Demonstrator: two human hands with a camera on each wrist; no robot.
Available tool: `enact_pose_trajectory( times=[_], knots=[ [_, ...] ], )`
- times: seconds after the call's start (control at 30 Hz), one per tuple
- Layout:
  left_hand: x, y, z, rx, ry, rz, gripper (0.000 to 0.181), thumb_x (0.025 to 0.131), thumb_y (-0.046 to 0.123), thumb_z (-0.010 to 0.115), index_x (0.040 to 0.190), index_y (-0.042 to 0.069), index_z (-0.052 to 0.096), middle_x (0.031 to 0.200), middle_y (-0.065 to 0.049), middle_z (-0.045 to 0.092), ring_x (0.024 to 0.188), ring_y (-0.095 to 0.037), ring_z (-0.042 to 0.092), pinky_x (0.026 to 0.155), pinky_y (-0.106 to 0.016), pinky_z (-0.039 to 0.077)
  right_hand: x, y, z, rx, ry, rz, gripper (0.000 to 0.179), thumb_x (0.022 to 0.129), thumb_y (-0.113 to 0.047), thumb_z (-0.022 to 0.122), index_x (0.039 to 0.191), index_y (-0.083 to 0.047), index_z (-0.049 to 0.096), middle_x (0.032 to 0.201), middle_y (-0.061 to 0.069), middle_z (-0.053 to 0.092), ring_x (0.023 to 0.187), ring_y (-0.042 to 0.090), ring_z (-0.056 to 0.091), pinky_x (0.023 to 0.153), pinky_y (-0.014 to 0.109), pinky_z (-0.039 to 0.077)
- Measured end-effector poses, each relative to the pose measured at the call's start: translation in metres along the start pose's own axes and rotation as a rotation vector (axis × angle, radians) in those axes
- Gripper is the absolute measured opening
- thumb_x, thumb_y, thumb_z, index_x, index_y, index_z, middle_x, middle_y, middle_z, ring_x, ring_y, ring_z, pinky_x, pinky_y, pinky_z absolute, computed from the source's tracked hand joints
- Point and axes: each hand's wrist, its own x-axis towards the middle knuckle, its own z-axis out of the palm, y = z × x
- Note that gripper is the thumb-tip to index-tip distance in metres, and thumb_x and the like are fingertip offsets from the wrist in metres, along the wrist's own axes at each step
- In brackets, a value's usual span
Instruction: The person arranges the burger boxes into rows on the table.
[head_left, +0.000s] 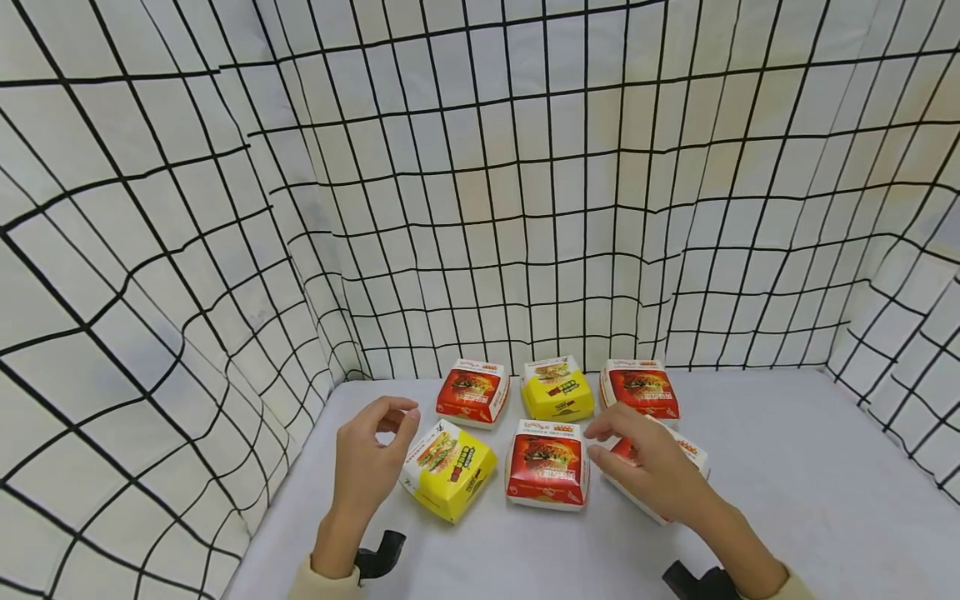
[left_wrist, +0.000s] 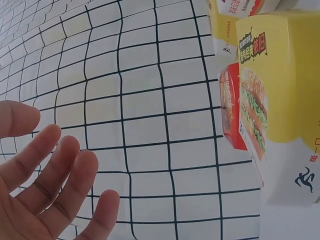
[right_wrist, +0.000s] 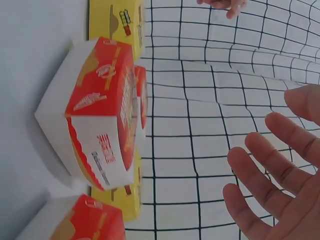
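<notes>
Burger boxes stand in two rows on a white tabletop (head_left: 787,467). My left hand (head_left: 371,454) is raised beside the front-left yellow burger box (head_left: 450,471), its fingers relaxed and holding nothing, as the left wrist view also shows. My right hand (head_left: 652,467) is held over the front-right red burger box (head_left: 693,454) and hides much of it. Loosely spread fingers (right_wrist: 270,180) with nothing between them appear in the right wrist view. Between the hands sits the front-middle red burger box (head_left: 549,467), with the right fingertips close to its right edge.
Behind are a red box (head_left: 472,393) at left, a yellow box (head_left: 557,389) in the middle and another red box (head_left: 641,392) at right. A white wall with black netting (head_left: 487,208) encloses the table at the back and sides.
</notes>
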Motion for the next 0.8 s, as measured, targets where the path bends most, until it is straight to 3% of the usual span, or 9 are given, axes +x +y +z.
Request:
enact_pose_trajectory(
  times=[0.2, 0.4, 0.67, 0.8],
  knots=[
    [-0.002, -0.003, 0.006, -0.009, -0.013, -0.033, 0.010, 0.097, 0.021, 0.070, 0.103, 0.014, 0.076, 0.080, 0.001, 0.071, 0.077, -0.014, 0.063, 0.065, -0.023, 0.051, 0.001, -0.013, 0.023, 0.082, -0.069, 0.030, 0.013, 0.096, -0.028, 0.072, 0.106, -0.034, 0.067, 0.108, -0.020, 0.065, 0.105, 0.005, 0.061, 0.093, 0.033, 0.057],
    [-0.003, -0.008, 0.010, 0.009, -0.038, -0.081, 0.010, 0.097, 0.022, 0.070, 0.101, 0.014, 0.076, 0.078, 0.000, 0.069, 0.076, -0.013, 0.061, 0.067, -0.024, 0.050, 0.005, -0.021, 0.046, 0.210, -0.119, 0.062, 0.012, 0.097, -0.024, 0.070, 0.108, -0.026, 0.068, 0.107, -0.014, 0.067, 0.103, 0.006, 0.061, 0.094, 0.039, 0.056],
    [-0.004, -0.021, 0.010, 0.129, -0.088, -0.161, 0.013, 0.097, 0.025, 0.070, 0.100, 0.013, 0.074, 0.078, -0.002, 0.068, 0.073, -0.016, 0.059, 0.067, -0.026, 0.047, 0.015, -0.024, 0.073, 0.333, -0.155, 0.069, 0.013, 0.099, -0.020, 0.068, 0.110, -0.013, 0.067, 0.104, -0.003, 0.069, 0.100, 0.012, 0.062, 0.092, 0.031, 0.056],
    [-0.003, -0.028, 0.007, 0.193, -0.115, -0.208, 0.016, 0.097, 0.027, 0.068, 0.102, 0.013, 0.074, 0.080, -0.004, 0.068, 0.075, -0.019, 0.061, 0.064, -0.028, 0.045, 0.022, -0.028, 0.086, 0.356, -0.160, 0.116, 0.013, 0.098, -0.020, 0.068, 0.110, -0.016, 0.067, 0.107, -0.002, 0.068, 0.100, 0.013, 0.063, 0.091, 0.025, 0.055]
  ],
)
